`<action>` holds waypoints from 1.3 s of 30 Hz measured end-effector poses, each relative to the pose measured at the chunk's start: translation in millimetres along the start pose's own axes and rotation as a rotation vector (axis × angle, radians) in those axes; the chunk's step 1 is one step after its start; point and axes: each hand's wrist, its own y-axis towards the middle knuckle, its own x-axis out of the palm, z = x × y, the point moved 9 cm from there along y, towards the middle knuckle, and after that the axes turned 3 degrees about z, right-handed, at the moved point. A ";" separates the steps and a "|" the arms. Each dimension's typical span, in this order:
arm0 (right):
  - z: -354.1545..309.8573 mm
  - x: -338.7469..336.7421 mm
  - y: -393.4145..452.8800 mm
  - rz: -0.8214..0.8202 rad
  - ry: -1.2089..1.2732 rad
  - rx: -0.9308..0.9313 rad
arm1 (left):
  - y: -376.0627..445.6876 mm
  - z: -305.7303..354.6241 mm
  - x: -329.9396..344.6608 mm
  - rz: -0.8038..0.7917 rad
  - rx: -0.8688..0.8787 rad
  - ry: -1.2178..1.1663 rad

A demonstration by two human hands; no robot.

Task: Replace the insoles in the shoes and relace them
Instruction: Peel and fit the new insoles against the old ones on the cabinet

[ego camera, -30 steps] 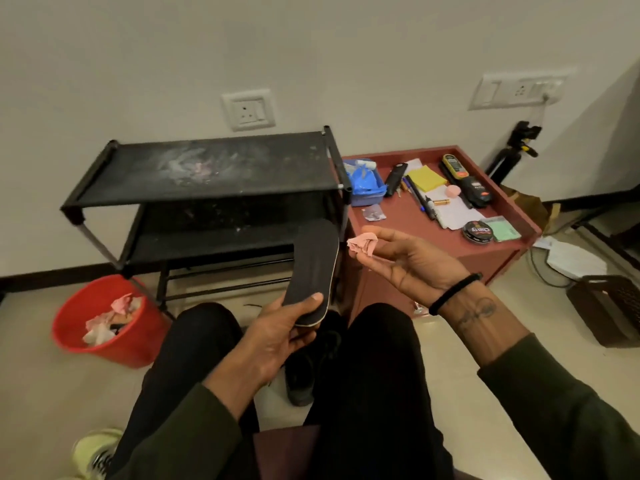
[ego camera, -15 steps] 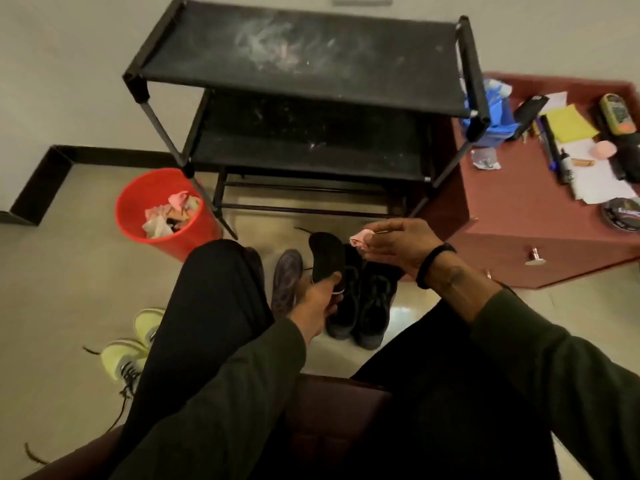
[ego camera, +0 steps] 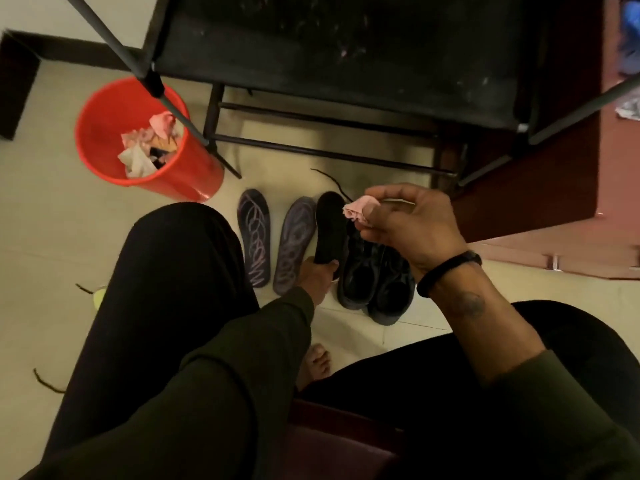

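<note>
My left hand (ego camera: 317, 277) reaches down between my knees and grips the heel end of a black insole (ego camera: 330, 225), held low beside a pair of black shoes (ego camera: 375, 282) standing on the floor. Two purple patterned insoles (ego camera: 254, 237) (ego camera: 294, 245) lie side by side on the floor left of the black one. My right hand (ego camera: 410, 225) hovers above the shoes and pinches a crumpled pink tissue (ego camera: 358, 209). A loose black lace (ego camera: 332, 181) lies on the floor behind the shoes.
A red bin (ego camera: 138, 133) with crumpled paper stands at the left, by a leg of the black shoe rack (ego camera: 346, 60). A maroon cabinet (ego camera: 561, 188) is at the right. Another lace (ego camera: 46, 382) lies on the tiles at the far left. My bare foot (ego camera: 317, 363) rests below.
The view has tilted down to the floor. My left hand has lowered the black insole from lap height to beside the shoes. My right hand still pinches the tissue.
</note>
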 end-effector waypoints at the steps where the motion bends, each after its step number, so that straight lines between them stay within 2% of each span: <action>1: 1.3 1.8 1.2 -0.006 -0.015 -0.009 | 4.8 -0.4 4.5 -0.027 -0.004 0.002; 3: 1.9 5.2 2.4 -0.011 -0.032 -0.023 | 19.1 -1.2 8.0 -0.045 0.038 0.102; 5: 2.0 7.3 3.9 -0.012 -0.031 -0.032 | 35.3 -1.5 6.2 0.003 0.159 0.360; 8: 0.8 9.9 8.0 -0.018 -0.037 -0.041 | 46.8 9.1 -14.8 0.297 0.378 0.776; 9: 1.4 10.2 8.1 -0.021 -0.030 -0.039 | 41.7 17.4 -25.3 0.413 0.425 0.845; 10: 2.4 11.1 7.7 -0.026 -0.017 -0.031 | 39.6 20.9 -36.9 0.489 0.402 0.863; 12: 4.7 14.4 7.6 -0.042 0.003 -0.022 | 48.9 14.3 -58.0 0.511 0.237 0.780; 14: 5.1 17.4 8.3 -0.056 0.006 -0.025 | 62.7 -0.1 -68.4 0.454 0.095 0.665; 19: 1.6 17.1 9.4 -0.054 0.029 -0.048 | 72.1 -3.9 -62.9 0.441 0.087 0.662; 25: 2.0 13.6 11.0 -0.015 0.055 -0.043 | 75.4 -2.8 -41.7 0.357 -0.019 0.627; 31: 0.2 12.2 8.6 -0.004 0.041 -0.051 | 76.6 3.8 -44.8 0.355 0.031 0.271; 35: -6.2 8.2 8.5 0.010 0.049 -0.051 | 37.4 37.7 -46.9 0.345 0.092 0.161; 39: -28.4 3.6 3.6 0.008 0.078 -0.111 | -7.0 81.2 -36.2 0.328 0.230 0.112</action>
